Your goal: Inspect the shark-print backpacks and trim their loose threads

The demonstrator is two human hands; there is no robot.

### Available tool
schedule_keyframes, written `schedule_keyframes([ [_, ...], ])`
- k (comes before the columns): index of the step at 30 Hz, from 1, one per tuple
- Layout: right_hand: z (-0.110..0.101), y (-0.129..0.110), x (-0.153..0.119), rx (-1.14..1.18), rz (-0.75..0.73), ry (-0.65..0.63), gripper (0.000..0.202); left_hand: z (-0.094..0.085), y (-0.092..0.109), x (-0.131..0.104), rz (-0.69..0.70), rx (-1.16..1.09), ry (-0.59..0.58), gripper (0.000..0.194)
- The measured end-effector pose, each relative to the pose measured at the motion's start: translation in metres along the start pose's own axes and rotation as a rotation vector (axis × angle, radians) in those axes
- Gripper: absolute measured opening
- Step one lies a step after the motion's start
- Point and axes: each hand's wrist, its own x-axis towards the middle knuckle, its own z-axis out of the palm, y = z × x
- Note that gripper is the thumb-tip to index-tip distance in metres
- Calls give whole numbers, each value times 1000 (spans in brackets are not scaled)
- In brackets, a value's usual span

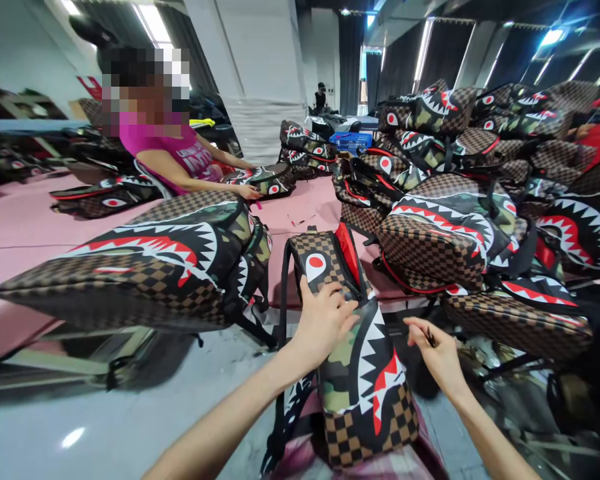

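A checkered backpack with a shark-mouth print, a camouflage patch and a red-and-white eye lies lengthwise across my lap, its far end toward the pink table. My left hand rests on its upper part with the fingers spread, just below the eye. A red lining shows at the bag's far right edge. To the right of the bag, not touching it, my right hand is closed around a small dark tool, which is mostly hidden by the fingers.
A large similar backpack lies on the pink table to the left. Several more backpacks are piled at the right. Across the table a person in a pink shirt handles another bag. A blue basket stands farther back.
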Motion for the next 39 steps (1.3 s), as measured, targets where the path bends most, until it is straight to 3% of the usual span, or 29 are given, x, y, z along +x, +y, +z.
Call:
schedule_keyframes([
  [3, 12, -21, 17, 1, -114, -62, 28, 0, 0, 4, 28, -56, -78, 27],
  [7, 21, -35, 32, -60, -210, -157, 29, 7, -5, 8, -52, -220, -92, 23],
  [12, 15, -40, 33, -221, -247, -176, 56, 9, -4, 9, -178, -398, -123, 17],
  [18, 8, -40, 17, -289, -384, -132, 20, 3, -9, 22, -293, -534, -328, 7],
  [24, 7, -49, 11, -336, -640, -53, 15, 7, -9, 28, -345, -563, -347, 6],
  [30, 9, -60, 10, -449, -737, 27, 12, 6, -9, 27, -351, -584, -326, 7],
  [39, 15, -68, 10, -556, -782, 46, 11, 5, -8, 26, -325, -581, -329, 10],
])
